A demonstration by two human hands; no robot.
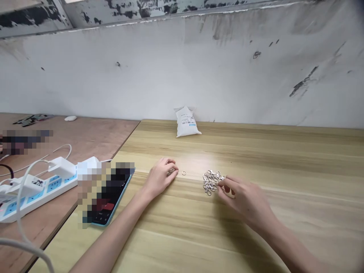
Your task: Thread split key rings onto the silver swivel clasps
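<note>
Left hand [161,176], one, curled over small metal pieces [170,172]; right hand [243,195], one, apart, at the clasps [209,185]; either grip unclear. Ring [184,174], one, loose between. Clasps: one heap, silvery, shiny, on the counter [182,231].

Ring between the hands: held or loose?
Loose: the small gold metal ring lies on the yellowish wooden table, apart from the left hand and right hand.
</note>
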